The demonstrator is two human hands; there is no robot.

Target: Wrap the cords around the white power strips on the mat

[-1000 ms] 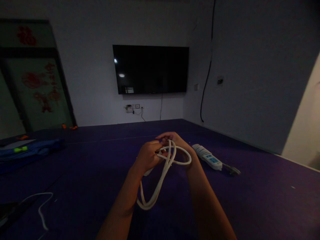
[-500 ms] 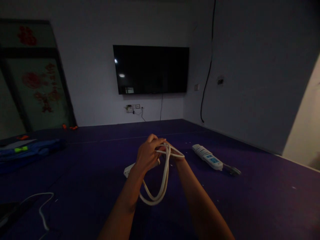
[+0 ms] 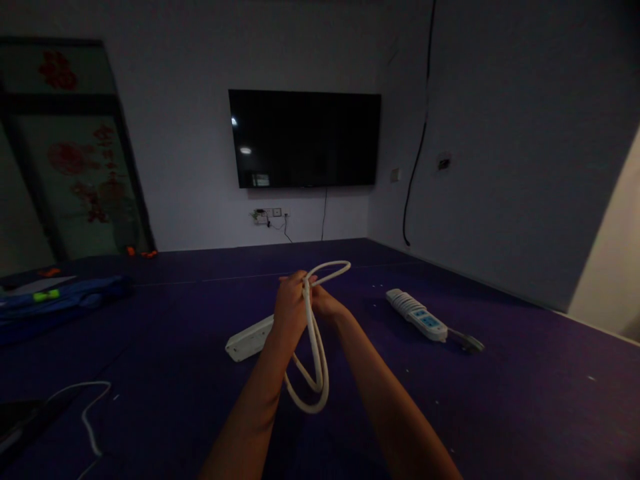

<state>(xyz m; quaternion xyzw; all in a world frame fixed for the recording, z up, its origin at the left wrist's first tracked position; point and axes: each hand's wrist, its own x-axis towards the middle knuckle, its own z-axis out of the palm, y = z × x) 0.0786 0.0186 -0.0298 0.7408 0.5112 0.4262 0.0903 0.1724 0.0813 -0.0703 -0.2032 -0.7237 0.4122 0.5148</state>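
My left hand [image 3: 293, 297] is closed on a white power cord [image 3: 319, 353] gathered in long loops. Close against it, my right hand [image 3: 324, 301] also grips the cord, its fingers mostly hidden behind the left. One loop sticks out above the hands toward the right; others hang down between my forearms. Behind my left wrist lies a white power strip [image 3: 249, 339], partly covered by that arm. To the right, a second power strip [image 3: 427, 322] with blue socket panels rests on the purple surface, its cord wound round one end and its plug [image 3: 470, 343] lying beside it.
The purple floor [image 3: 500, 407] spreads to the walls. At left lie blue cloth [image 3: 95, 293] with a bright green item and a thin white cable [image 3: 87, 417]. A television [image 3: 305, 140] hangs on the far wall, and a black cable [image 3: 417, 160] hangs at right.
Both hands have shifted slightly left and drawn together. The upper loop now stands out higher to the right, and more of the power strip at left shows.
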